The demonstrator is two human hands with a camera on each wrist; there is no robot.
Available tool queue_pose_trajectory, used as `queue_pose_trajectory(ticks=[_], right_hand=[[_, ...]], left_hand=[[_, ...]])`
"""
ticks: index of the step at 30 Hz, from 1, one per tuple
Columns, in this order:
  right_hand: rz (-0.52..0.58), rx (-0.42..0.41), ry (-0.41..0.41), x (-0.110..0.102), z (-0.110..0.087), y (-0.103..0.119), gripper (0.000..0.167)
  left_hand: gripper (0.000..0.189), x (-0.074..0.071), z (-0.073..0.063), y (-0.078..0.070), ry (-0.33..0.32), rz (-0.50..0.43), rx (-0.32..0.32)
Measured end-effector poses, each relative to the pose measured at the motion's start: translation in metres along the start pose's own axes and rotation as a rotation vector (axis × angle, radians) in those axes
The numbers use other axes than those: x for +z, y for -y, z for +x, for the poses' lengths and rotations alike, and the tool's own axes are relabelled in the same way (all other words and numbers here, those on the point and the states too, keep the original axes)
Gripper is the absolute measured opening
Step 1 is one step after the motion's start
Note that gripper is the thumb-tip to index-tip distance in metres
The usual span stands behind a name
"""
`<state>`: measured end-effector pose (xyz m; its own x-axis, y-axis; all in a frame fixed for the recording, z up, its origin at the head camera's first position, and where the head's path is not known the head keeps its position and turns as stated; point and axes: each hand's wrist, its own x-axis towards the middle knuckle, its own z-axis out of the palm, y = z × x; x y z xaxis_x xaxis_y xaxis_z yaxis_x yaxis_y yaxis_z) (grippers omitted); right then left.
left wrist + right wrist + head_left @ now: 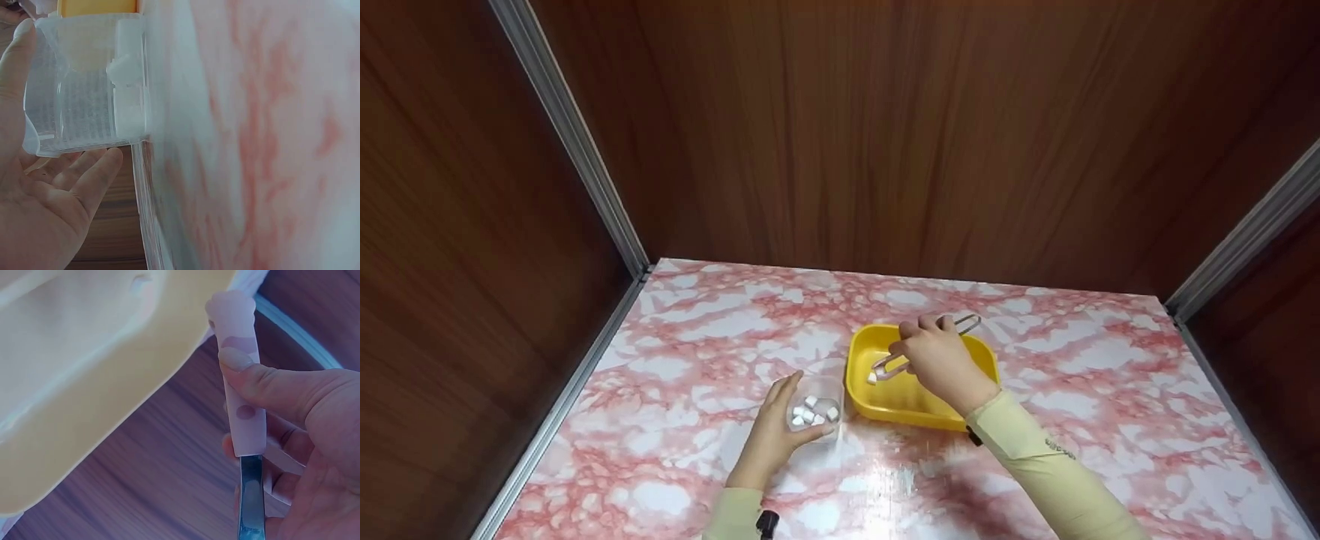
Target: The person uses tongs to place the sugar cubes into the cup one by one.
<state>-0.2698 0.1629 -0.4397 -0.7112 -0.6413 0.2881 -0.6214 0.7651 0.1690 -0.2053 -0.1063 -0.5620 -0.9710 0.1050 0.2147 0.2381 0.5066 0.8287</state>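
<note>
My left hand (778,424) holds a small clear plastic container (836,390), thumb on the near side and fingers along the far side. Several white cubes (811,402) lie on its bottom; in the left wrist view the container (84,84) shows them only faintly through its wall. With my right hand (943,364) I grip metal tongs (970,322) with pink, paw-shaped tips, thumb pressing one pink arm (244,410). The tongs are over the yellow basin (907,416). A white cube (872,378) is at their tips; whether it is pinched or lies beneath, I cannot tell.
The basin stands just right of the clear container on a red-and-white marbled table (697,337). Brown wood-grain panels (847,135) rise behind and at both sides, with metal rails (577,142) at the corners.
</note>
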Motion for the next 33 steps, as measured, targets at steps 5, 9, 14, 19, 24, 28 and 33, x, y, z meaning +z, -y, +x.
queue_pose_trajectory(ticks=[5, 9, 14, 19, 24, 28, 33], right_hand=[[0.03, -0.006, 0.008, -0.004, 0.002, 0.006, 0.035], [0.041, -0.025, 0.004, -0.007, 0.003, 0.011, 0.035], [0.058, -0.042, 0.0, -0.009, 0.005, 0.016, 0.033], [0.035, -0.054, 0.002, -0.011, 0.007, 0.022, 0.032], [0.01, -0.081, -0.011, -0.011, 0.009, 0.029, 0.033], [0.016, -0.104, -0.038, -0.01, 0.01, 0.036, 0.031], [0.03, -0.135, -0.057, -0.005, 0.011, 0.046, 0.029]], left_hand=[[0.1, 0.0, 0.001, 0.0, -0.002, 0.002, -0.015], [0.101, 0.0, 0.002, -0.001, 0.004, 0.009, -0.031], [0.1, 0.0, 0.002, -0.002, -0.001, 0.028, -0.014], [0.099, 0.0, 0.002, -0.002, -0.001, 0.029, -0.02], [0.1, -0.001, 0.001, -0.002, 0.002, 0.024, -0.012], [0.1, -0.001, 0.0, -0.002, 0.001, 0.017, -0.007], [0.1, -0.001, -0.001, -0.002, 0.001, 0.007, 0.0]])
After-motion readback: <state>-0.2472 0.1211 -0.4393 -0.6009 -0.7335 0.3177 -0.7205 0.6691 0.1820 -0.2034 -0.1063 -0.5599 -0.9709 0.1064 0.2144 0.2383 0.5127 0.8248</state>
